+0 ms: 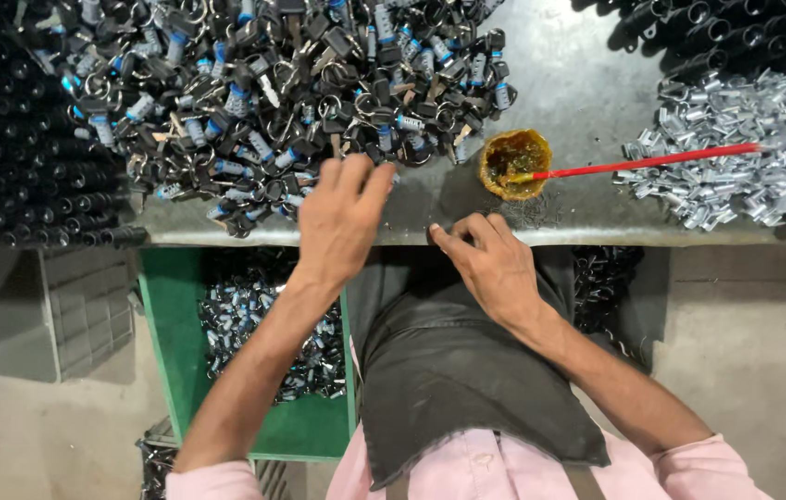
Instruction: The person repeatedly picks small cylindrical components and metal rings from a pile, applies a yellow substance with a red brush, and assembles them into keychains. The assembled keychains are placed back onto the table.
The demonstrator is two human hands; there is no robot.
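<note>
My left hand (342, 218) reaches forward over the near edge of a big heap of black keys and small lock cylinders with blue bands (263, 93); its fingers are spread and touch the heap's edge, and I cannot see anything held. My right hand (490, 259) rests at the grey table's (578, 74) front edge with thumb and forefinger pinched together; whether a small part sits between them is hidden. A small round dish of amber grease (514, 163) stands just beyond my right hand, with a red stick (652, 162) lying in it.
A pile of shiny silver metal parts (745, 148) lies at the right. Black tubes (13, 157) are stacked at the left and at the top right (736, 32). Below the table a green bin (180, 352) holds finished cylinders. A dark apron (449, 370) covers my lap.
</note>
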